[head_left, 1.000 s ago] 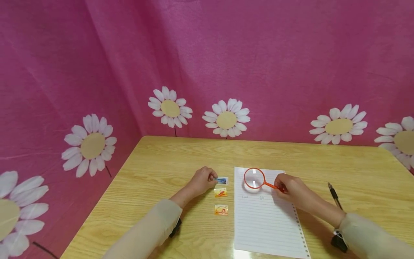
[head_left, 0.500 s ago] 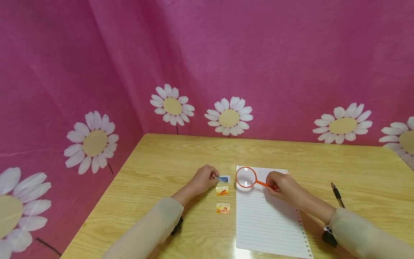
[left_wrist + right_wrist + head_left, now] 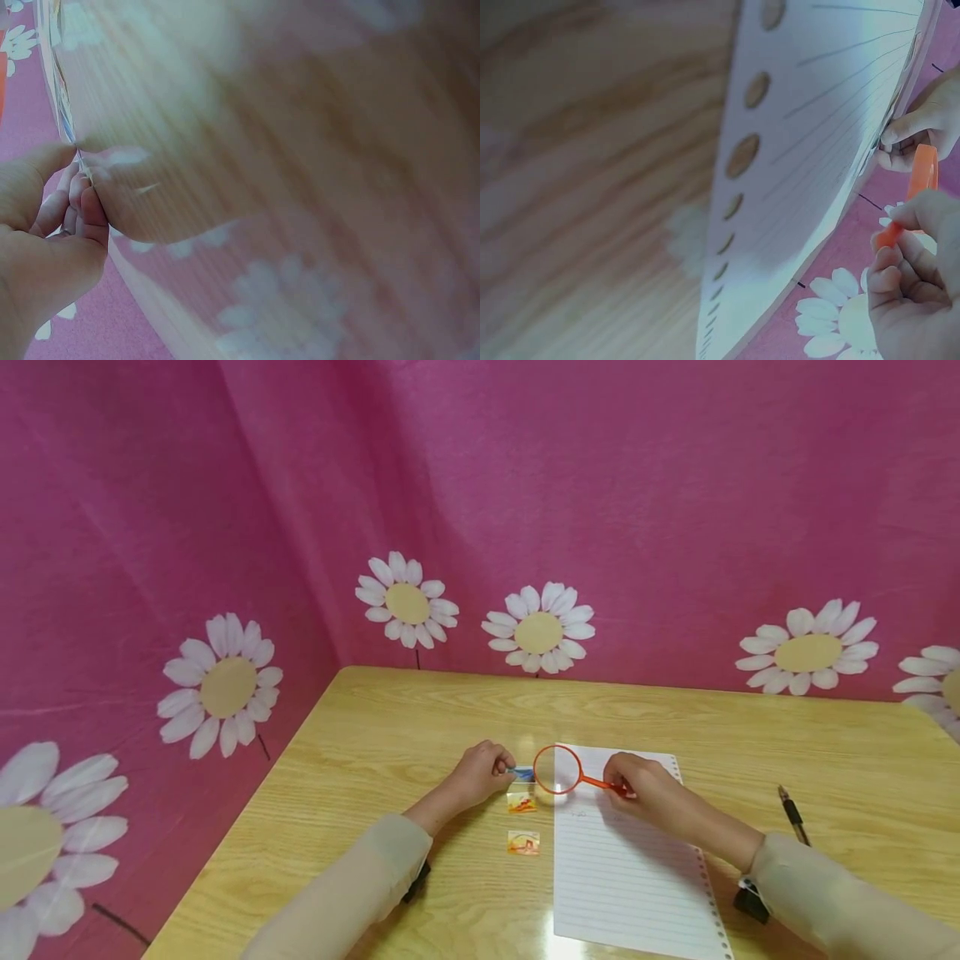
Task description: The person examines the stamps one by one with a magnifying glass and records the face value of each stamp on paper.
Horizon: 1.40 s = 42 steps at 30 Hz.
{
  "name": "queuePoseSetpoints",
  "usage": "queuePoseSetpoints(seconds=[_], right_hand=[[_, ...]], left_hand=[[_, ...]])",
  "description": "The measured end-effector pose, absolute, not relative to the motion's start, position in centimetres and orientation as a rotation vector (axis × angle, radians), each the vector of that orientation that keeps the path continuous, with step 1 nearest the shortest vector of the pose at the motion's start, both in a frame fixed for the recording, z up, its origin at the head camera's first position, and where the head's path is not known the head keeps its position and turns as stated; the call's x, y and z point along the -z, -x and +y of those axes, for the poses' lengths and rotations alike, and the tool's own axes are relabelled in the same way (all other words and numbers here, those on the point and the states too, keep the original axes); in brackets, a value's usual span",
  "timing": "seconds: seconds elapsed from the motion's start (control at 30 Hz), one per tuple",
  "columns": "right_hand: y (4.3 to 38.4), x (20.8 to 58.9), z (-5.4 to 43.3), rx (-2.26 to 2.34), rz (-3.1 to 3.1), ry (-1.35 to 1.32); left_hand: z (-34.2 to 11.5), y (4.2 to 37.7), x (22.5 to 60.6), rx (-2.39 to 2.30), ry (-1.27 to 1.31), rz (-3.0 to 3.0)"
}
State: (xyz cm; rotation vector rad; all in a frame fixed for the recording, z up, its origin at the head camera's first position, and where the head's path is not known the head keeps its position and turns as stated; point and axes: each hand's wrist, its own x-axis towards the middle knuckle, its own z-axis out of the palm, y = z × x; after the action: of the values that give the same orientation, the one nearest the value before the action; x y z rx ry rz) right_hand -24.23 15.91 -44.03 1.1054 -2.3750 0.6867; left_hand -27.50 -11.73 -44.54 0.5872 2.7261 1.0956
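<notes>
My left hand [image 3: 480,774] lies on the table and pinches the left edge of a blue postage stamp [image 3: 522,774] between thumb and fingertips. In the left wrist view the fingers [image 3: 90,206] are curled at the table surface. An orange-red magnifying glass [image 3: 597,783] is held by its handle in my right hand [image 3: 647,785]. Its round lens hovers between the blue stamp's right end and the top left of the lined paper [image 3: 622,885]. Below the blue stamp lie a yellow-red stamp [image 3: 522,802] and a yellow-orange stamp [image 3: 523,842].
A black pen [image 3: 792,817] lies right of the paper, near my right forearm. The wooden table [image 3: 420,710] ends at a pink curtain [image 3: 637,485] printed with white flowers. Faint handwriting shows on the paper.
My right hand has moved left with the magnifying glass, from over the paper towards the blue stamp. The left hand stays at the stamp. The head view has shifted slightly.
</notes>
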Motion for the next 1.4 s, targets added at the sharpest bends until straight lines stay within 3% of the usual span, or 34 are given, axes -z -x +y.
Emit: queuePoseSetpoints(seconds=[1.4], right_hand=[[24.3, 44.0, 14.8, -0.690, -2.374, -1.168]], left_hand=[[-11.8, 27.6, 44.7, -1.105, -0.592, 2.709]])
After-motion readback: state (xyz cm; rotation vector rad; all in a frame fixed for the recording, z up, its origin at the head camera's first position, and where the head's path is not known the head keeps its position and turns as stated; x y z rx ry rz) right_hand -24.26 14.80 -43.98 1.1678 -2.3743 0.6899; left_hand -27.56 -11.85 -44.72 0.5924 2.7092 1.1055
